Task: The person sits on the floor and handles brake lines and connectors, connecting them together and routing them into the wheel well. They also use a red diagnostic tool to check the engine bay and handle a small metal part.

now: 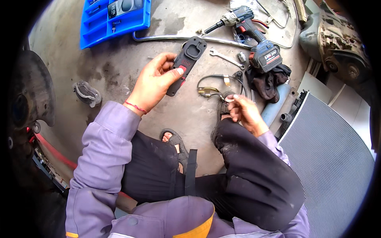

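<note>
My left hand (152, 81) is closed around a flat black handheld device (191, 55) with a red button, possibly a work light, and my thumb lies on the button. Above my right knee, my right hand (244, 111) pinches a small round ring-like metal part (229, 97). Just beyond those fingers is a black cable (216, 76) with brass-coloured metal brackets; I cannot tell whether it is joined to the ring. A combination wrench (227, 58) lies on the floor between the device and a cordless impact wrench (248, 29). A small metal socket (241, 56) stands near the wrench.
A blue compartment tray (95, 37) holding a phone (125, 7) and small parts sits far left. A bent metal rod (174, 38) crosses the floor. Dark gloves (268, 81) lie under the impact wrench's battery. A finned radiator (325, 158) is at right, a brake caliper-like part (87, 93) at left.
</note>
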